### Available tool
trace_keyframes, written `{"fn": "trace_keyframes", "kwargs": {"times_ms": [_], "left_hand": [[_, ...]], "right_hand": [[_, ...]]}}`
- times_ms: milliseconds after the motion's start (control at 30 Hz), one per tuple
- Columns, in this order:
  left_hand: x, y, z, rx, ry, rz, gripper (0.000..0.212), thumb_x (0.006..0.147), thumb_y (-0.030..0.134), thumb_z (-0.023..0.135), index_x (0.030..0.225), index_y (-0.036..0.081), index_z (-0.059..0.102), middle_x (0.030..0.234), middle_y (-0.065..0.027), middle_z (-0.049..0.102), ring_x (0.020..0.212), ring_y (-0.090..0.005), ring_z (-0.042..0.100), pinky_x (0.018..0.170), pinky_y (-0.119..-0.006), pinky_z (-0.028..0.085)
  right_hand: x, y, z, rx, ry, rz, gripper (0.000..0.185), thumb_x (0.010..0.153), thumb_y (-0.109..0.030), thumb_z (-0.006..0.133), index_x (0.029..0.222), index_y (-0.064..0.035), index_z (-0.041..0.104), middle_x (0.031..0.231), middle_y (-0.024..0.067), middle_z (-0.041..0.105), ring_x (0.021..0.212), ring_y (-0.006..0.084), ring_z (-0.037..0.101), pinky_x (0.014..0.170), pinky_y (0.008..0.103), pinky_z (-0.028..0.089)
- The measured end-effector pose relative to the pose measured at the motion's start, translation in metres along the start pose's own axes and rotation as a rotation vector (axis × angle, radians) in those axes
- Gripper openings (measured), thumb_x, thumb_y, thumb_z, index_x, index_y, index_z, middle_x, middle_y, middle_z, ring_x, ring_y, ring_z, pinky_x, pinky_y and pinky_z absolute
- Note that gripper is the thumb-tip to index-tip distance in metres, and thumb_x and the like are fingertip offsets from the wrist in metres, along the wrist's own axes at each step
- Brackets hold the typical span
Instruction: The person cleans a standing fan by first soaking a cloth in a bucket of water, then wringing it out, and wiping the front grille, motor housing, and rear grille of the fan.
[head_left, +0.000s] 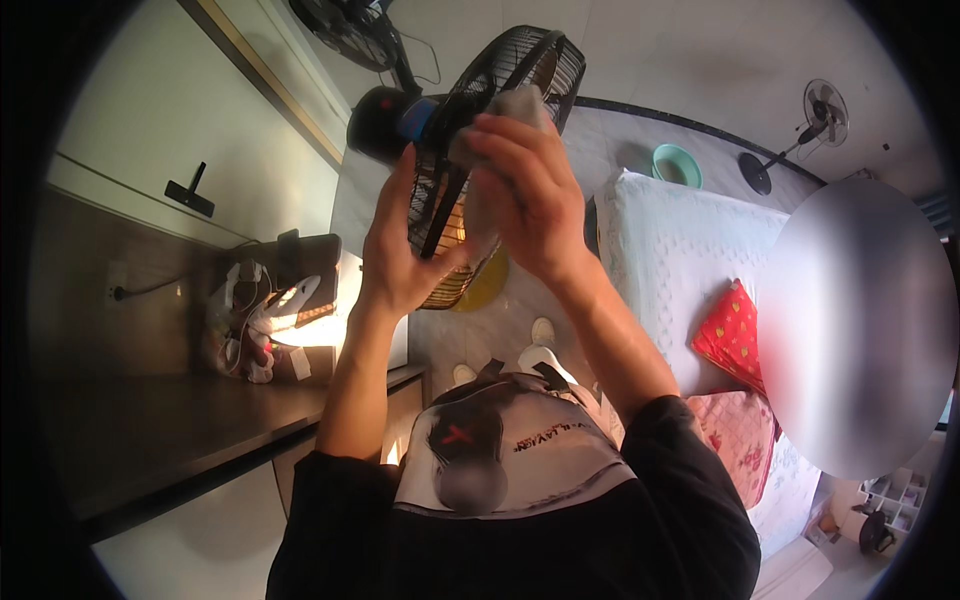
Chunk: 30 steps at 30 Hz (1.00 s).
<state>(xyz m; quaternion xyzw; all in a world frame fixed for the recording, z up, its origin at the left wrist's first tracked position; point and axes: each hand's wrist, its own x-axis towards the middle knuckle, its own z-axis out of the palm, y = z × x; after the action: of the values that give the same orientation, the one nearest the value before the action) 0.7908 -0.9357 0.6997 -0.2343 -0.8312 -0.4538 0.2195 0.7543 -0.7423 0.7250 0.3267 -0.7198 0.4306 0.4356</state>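
Observation:
In front of me is a black electric fan, its wire grille tilted and its rear motor housing pointing left. My left hand grips the near side of the grille, fingers stretched upward and thumb on the lower rim. A greyish cloth is in my right hand, pressed on the fan's upper part. That hand and the cloth are slightly blurred. They hide part of the grille and the blades.
Below the fan is a yellow round object on the floor. To the right stands a bed with a red pillow. Beyond it are a green basin and a standing fan. A brown counter with cluttered items lies left.

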Motion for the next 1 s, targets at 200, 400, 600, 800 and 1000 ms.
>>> {"fn": "trace_keyframes", "kwargs": {"times_ms": [200,400,600,800,1000], "left_hand": [[0.005,0.027,-0.002,0.134,-0.038,-0.12,0.133,0.05,0.02,0.099,0.157,0.003,0.023,0.146,-0.0208,0.048,0.131,-0.0358,0.053,0.104,-0.041,0.049],[0.004,0.024,-0.001,0.107,-0.058,-0.138,0.131,0.054,0.025,0.097,0.157,-0.001,0.022,0.149,-0.0231,0.044,0.136,-0.0351,0.048,0.111,-0.043,0.042],[0.001,0.021,-0.003,0.131,-0.067,-0.134,0.132,0.055,0.032,0.098,0.157,-0.004,0.022,0.15,-0.0253,0.043,0.136,-0.0352,0.048,0.113,-0.042,0.039],[0.007,0.02,-0.005,0.142,-0.067,-0.132,0.139,0.045,0.028,0.102,0.157,-0.001,0.023,0.147,-0.0247,0.045,0.134,-0.0387,0.05,0.109,-0.044,0.046],[0.001,0.015,-0.01,0.202,-0.067,-0.113,0.138,0.045,0.026,0.101,0.156,-0.001,0.025,0.144,-0.0249,0.047,0.132,-0.0385,0.052,0.107,-0.043,0.047]], "right_hand": [[0.018,0.015,0.001,0.027,-0.113,-0.225,0.033,0.077,-0.008,0.077,0.109,-0.0096,0.07,0.114,0.0045,0.067,0.105,0.0329,0.064,0.101,0.0511,0.049],[-0.078,0.042,0.021,0.107,0.27,-0.036,0.047,0.079,0.008,0.071,0.124,-0.0038,0.062,0.121,0.0187,0.063,0.105,0.0372,0.065,0.095,0.0457,0.052],[-0.143,0.056,0.061,0.124,0.298,0.199,0.053,0.095,0.004,0.046,0.147,0.0008,0.037,0.147,0.0259,0.044,0.138,0.0419,0.043,0.115,0.0498,0.033],[-0.066,0.05,0.04,0.253,0.276,-0.039,0.049,0.088,0.005,0.055,0.137,0.0006,0.053,0.143,0.0256,0.051,0.126,0.0411,0.056,0.111,0.0486,0.04],[0.014,0.03,0.023,0.118,0.01,-0.264,0.042,0.072,-0.015,0.075,0.113,-0.0116,0.07,0.116,0.0044,0.07,0.109,0.0323,0.065,0.1,0.0491,0.049]]}}
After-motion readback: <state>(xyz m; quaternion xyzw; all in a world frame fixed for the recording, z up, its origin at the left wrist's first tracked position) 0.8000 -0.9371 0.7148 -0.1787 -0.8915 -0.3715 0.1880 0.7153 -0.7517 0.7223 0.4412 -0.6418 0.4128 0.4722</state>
